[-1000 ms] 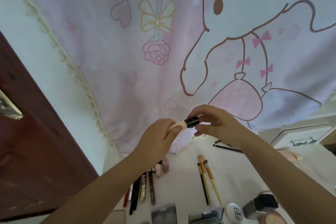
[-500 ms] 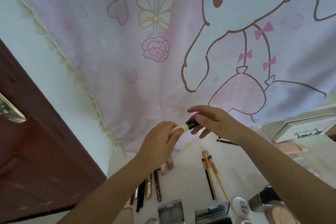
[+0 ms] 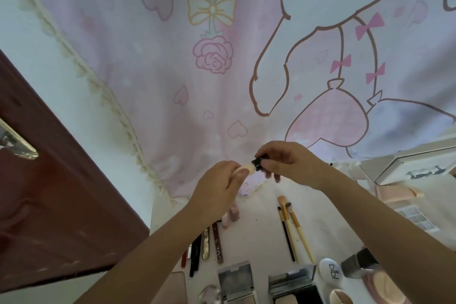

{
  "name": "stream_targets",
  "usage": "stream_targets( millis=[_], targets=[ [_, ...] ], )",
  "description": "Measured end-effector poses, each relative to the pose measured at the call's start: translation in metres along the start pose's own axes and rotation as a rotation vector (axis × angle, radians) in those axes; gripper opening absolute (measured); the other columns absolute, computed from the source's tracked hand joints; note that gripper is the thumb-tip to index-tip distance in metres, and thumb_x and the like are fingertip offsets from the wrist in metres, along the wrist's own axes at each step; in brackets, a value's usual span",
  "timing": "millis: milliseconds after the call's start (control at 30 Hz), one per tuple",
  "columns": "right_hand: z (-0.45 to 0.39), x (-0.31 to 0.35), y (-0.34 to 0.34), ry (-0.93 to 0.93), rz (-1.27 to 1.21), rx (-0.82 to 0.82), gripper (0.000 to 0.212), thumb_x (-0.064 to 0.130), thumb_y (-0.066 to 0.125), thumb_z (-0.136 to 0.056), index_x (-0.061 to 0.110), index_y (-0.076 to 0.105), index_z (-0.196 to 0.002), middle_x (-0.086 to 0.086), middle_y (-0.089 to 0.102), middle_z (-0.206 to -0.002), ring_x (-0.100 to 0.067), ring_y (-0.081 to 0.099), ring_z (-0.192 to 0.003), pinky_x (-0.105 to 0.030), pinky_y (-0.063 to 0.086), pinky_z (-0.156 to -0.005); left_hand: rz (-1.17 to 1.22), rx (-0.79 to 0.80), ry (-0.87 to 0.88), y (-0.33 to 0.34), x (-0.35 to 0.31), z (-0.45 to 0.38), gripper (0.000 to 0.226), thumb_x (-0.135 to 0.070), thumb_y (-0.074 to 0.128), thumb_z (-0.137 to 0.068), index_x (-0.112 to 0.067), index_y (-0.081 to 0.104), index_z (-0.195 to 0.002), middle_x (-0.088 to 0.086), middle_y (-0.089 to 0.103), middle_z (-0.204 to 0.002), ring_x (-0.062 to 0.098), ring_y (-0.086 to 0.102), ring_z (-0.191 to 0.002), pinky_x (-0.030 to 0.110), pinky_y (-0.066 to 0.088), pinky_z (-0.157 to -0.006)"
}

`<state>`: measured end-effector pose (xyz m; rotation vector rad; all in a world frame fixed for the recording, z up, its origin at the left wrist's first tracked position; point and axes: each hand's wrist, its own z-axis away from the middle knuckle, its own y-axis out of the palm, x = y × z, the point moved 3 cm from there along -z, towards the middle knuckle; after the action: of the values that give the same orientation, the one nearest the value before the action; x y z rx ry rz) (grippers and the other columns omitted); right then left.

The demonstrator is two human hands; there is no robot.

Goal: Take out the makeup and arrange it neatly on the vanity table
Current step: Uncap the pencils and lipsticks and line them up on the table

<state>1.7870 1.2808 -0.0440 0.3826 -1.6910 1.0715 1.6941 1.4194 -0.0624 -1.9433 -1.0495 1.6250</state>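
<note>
Above the white vanity table (image 3: 259, 234) I hold one small makeup item between both hands. My left hand (image 3: 217, 190) grips its cream tube body (image 3: 243, 168). My right hand (image 3: 288, 163) pinches the black cap (image 3: 257, 163) at the tube's end. Below lie three makeup brushes (image 3: 293, 227) side by side, a row of pencils and slim tubes (image 3: 204, 244), two small pink bottles (image 3: 232, 215) and two open palettes (image 3: 237, 281).
A pink cartoon curtain (image 3: 222, 57) hangs behind the table. A dark red wooden door (image 3: 49, 205) stands at the left. At the right are a white drawer unit (image 3: 417, 165), a pink box (image 3: 394, 192), a white round compact (image 3: 330, 274) and a powder compact (image 3: 380, 286).
Both hands stay together on the capped tube and have sunk slightly in the frame. My right fingers have curled back round the black cap.
</note>
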Motion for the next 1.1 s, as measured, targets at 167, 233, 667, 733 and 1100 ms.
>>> stream_targets(
  millis=[167, 233, 667, 733, 1100],
  targets=[
    [-0.004, -0.017, 0.009, 0.048, -0.065, 0.004, 0.034, 0.019, 0.055, -0.089, 0.045, 0.045, -0.108, 0.018, 0.060, -0.103, -0.004, 0.063, -0.091, -0.024, 0.056, -0.075, 0.057, -0.010, -0.080, -0.004, 0.015, 0.004, 0.020, -0.020, 0.035, -0.098, -0.014, 0.053, -0.091, -0.009, 0.045, -0.068, 0.005, 0.043, -0.062, 0.020, 0.035, -0.061],
    [-0.006, -0.034, 0.012, 0.102, 0.068, -0.081, 0.024, 0.024, 0.053, -0.090, 0.037, 0.050, -0.111, 0.018, 0.060, -0.099, 0.002, 0.060, -0.088, -0.023, 0.052, -0.079, 0.113, -0.031, -0.143, -0.007, 0.028, 0.009, 0.018, -0.018, 0.032, -0.098, -0.016, 0.047, -0.088, -0.006, 0.044, -0.066, 0.008, 0.042, -0.058, 0.021, 0.036, -0.058],
    [0.023, -0.198, 0.123, 0.532, 0.828, 0.394, 0.064, 0.041, 0.038, -0.095, 0.018, 0.009, -0.146, -0.012, -0.004, -0.156, -0.031, -0.001, -0.143, -0.041, 0.010, -0.116, 0.181, -0.068, -0.874, 0.021, 0.186, 0.071, 0.021, -0.013, 0.034, -0.096, -0.010, 0.047, -0.079, 0.010, 0.050, -0.074, 0.018, 0.045, -0.061, 0.026, 0.033, -0.054],
    [0.030, -0.208, 0.134, 0.549, 0.856, 0.448, 0.068, 0.041, 0.038, -0.095, 0.017, 0.002, -0.147, -0.013, -0.013, -0.155, -0.031, -0.008, -0.143, -0.042, 0.007, -0.116, -0.021, -0.039, -0.951, 0.027, 0.206, 0.074, 0.026, -0.017, 0.036, -0.096, 0.002, 0.054, -0.097, 0.022, 0.057, -0.093, 0.032, 0.056, -0.081, 0.032, 0.041, -0.066],
    [0.038, -0.219, 0.139, 0.522, 0.914, 0.482, 0.071, 0.042, 0.033, -0.095, 0.015, -0.009, -0.146, -0.015, -0.021, -0.153, -0.032, -0.015, -0.142, -0.043, 0.001, -0.116, -0.298, 0.220, -0.981, 0.070, 0.234, 0.091, 0.038, -0.032, 0.034, -0.098, 0.000, 0.052, -0.107, 0.021, 0.055, -0.115, 0.034, 0.051, -0.108, 0.040, 0.042, -0.093]
  ],
)
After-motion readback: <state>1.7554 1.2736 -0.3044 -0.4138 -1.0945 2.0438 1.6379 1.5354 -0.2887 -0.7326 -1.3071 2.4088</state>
